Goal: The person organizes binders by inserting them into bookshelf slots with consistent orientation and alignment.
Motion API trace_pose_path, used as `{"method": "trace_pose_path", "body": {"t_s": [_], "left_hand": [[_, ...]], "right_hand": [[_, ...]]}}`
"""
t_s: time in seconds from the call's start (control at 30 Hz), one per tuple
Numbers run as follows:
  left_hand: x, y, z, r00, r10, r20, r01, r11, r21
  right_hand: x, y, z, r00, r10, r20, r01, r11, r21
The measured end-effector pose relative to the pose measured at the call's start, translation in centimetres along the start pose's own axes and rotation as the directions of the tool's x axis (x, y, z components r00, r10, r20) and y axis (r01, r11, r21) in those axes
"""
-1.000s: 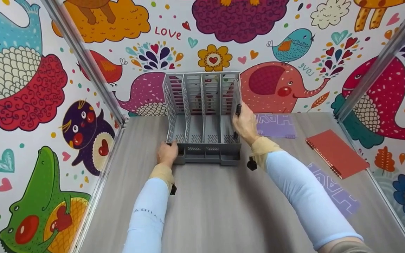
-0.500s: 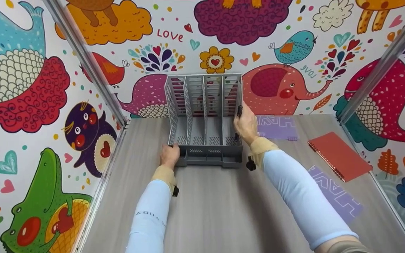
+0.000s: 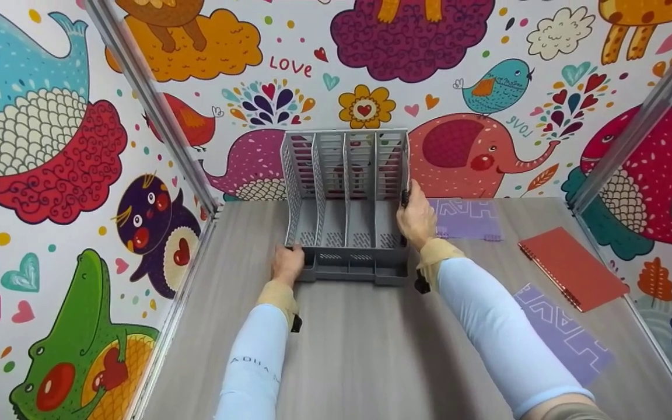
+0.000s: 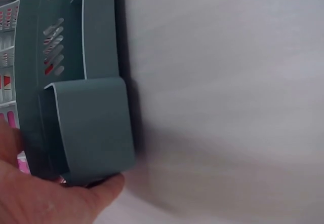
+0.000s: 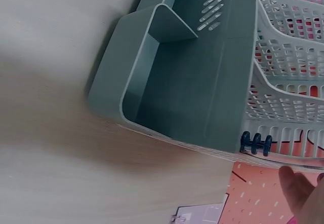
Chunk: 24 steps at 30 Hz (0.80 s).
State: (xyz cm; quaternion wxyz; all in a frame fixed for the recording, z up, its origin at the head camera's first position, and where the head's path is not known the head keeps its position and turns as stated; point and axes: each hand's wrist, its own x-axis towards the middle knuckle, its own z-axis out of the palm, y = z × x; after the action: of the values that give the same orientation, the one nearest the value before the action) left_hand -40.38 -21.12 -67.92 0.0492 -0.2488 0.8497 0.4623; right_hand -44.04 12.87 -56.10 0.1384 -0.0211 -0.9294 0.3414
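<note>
A grey desktop file organizer (image 3: 331, 233) with several upright slots and a dark front tray stands at the back of the table, close to the wall. My left hand (image 3: 288, 262) grips its front left corner; in the left wrist view, fingers (image 4: 108, 189) lie against the tray's corner. My right hand (image 3: 417, 220) rests along the outside of the right side wall, fingers (image 5: 289, 181) held fairly straight. Dark binder rings (image 5: 256, 144) show at that side wall's edge in the right wrist view. The far fingertips of both hands are partly hidden.
To the right lie a purple notebook (image 3: 469, 219) by the back wall, a red spiral notebook (image 3: 572, 268) and another purple one (image 3: 569, 338), partly behind the right sleeve (image 3: 490, 326). Metal-framed, patterned walls border the table (image 3: 347, 361) on three sides.
The head view has shifted, so everything sits slightly lower and further right in the picture. Both hands keep their places on the organizer, which shows no clear movement over the table.
</note>
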Motion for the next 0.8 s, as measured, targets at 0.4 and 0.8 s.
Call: {"method": "trace_pose_path", "body": {"t_s": [0.4, 0.8], "left_hand": [[2.8, -1.8, 0.9, 1.000, 0.005, 0.024, -0.006, 0.999, 0.045], [3.4, -1.8, 0.9, 0.999, 0.006, 0.033, -0.008, 0.998, 0.057]], "right_hand": [[-0.3, 2.3, 1.6, 0.987, 0.113, 0.111, -0.083, 0.966, -0.245], [0.6, 2.8, 1.6, 0.973, 0.128, 0.194, -0.045, 0.923, -0.382]]}}
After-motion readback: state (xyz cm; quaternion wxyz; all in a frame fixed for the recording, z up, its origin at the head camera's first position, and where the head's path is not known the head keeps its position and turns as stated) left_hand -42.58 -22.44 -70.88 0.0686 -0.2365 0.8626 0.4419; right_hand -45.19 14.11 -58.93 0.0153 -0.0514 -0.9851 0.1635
